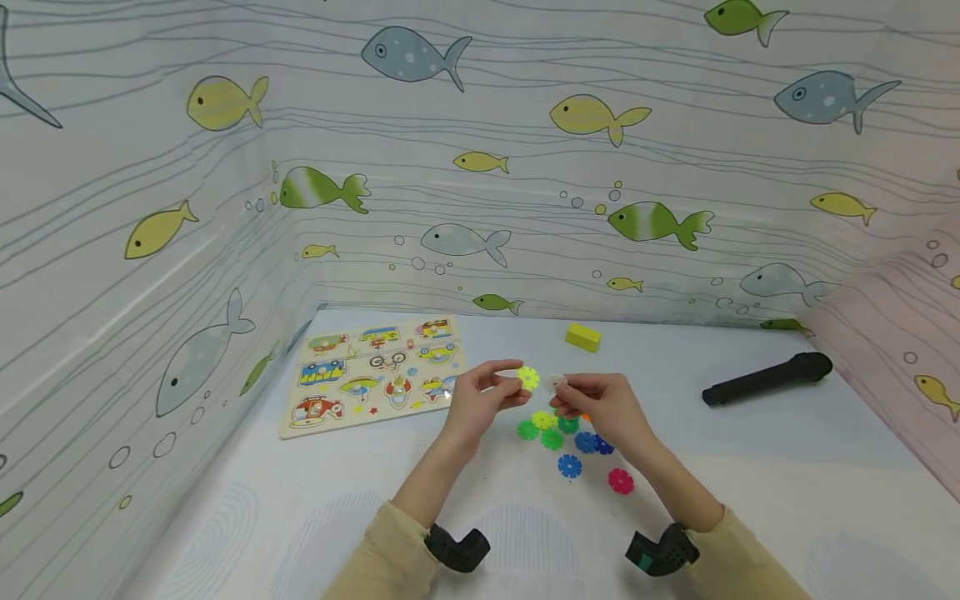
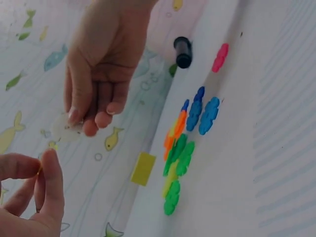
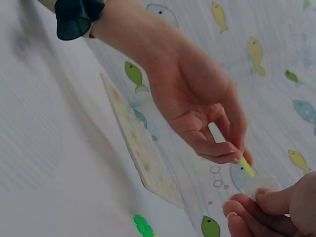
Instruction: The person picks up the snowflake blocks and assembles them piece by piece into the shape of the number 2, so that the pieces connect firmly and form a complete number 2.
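Observation:
My left hand (image 1: pixel 480 400) pinches a yellow notched flower-shaped disc (image 1: pixel 528 378) between thumb and fingertips. Edge-on in the right wrist view, this disc (image 3: pixel 246 167) points toward the other hand, and a pale strip (image 3: pixel 216 132) shows among the left fingers. A translucent white disc (image 2: pixel 64 129) is held at its edge by the thumb and fingers of my right hand (image 1: pixel 607 407). In the head view the two discs face each other with a small gap. Below the hands lie several loose discs, among them green (image 1: pixel 552 439), blue (image 1: pixel 570 466) and pink (image 1: pixel 621 481) ones, some partly hidden.
A wooden vehicle puzzle board (image 1: pixel 378 375) lies at the back left. Behind the hands sits a yellow block (image 1: pixel 583 337), and a black microphone (image 1: pixel 768 379) lies to the right. Fish-printed sheets (image 1: pixel 525 192) stand around the table's back and sides.

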`<state>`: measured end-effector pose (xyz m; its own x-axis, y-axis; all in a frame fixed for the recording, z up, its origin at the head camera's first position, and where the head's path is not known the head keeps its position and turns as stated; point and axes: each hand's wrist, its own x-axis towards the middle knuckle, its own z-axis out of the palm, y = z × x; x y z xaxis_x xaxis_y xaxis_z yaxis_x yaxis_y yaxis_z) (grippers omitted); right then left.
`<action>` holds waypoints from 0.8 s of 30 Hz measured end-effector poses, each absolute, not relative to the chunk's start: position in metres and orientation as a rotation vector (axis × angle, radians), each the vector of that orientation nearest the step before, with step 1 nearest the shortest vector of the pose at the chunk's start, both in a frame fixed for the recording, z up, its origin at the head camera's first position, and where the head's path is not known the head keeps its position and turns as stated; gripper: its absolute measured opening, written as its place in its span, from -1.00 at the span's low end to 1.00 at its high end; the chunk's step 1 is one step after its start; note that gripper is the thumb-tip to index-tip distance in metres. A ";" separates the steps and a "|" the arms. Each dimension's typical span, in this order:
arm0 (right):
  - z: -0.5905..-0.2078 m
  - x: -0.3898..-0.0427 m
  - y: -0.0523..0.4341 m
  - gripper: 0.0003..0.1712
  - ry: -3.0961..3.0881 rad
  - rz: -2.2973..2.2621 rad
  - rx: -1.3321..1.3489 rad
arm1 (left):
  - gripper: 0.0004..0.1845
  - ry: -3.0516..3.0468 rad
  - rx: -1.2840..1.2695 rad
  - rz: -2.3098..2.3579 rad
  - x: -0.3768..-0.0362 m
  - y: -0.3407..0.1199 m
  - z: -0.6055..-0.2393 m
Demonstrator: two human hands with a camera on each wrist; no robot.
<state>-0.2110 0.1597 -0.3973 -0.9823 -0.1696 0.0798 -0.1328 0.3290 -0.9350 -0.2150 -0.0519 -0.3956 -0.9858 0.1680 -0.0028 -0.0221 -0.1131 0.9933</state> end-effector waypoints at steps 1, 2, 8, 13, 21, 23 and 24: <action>-0.397 -0.211 0.159 -0.65 2.538 -1.774 -0.291 | -0.67 2.001 0.172 2.245 -0.215 -0.052 -0.396; -0.397 -0.211 0.159 -0.65 2.538 -1.770 -0.294 | -0.66 1.996 0.177 2.244 -0.215 -0.052 -0.396; -0.397 -0.209 0.158 -0.66 2.541 -1.762 -0.338 | -0.65 1.929 0.204 2.265 -0.215 -0.052 -0.396; -0.396 -0.208 0.155 -0.67 2.540 -1.759 -0.350 | -0.66 1.911 0.220 2.263 -0.214 -0.052 -0.396; -0.397 -0.209 0.156 -0.68 2.580 -1.749 -0.374 | -0.64 1.950 0.253 2.226 -0.213 -0.052 -0.396; -0.397 -0.210 0.156 -0.68 2.581 -1.748 -0.372 | -0.62 1.977 0.261 2.202 -0.213 -0.051 -0.397; -0.397 -0.210 0.156 -0.67 2.584 -1.745 -0.377 | -0.61 1.991 0.264 2.191 -0.214 -0.051 -0.397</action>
<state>-0.2101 0.1562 -0.3974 -0.9711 -0.1981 0.1329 -0.1973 0.3538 -0.9143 -0.2136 -0.0511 -0.3968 -0.9700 0.2425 0.0173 -0.0060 -0.0949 0.9955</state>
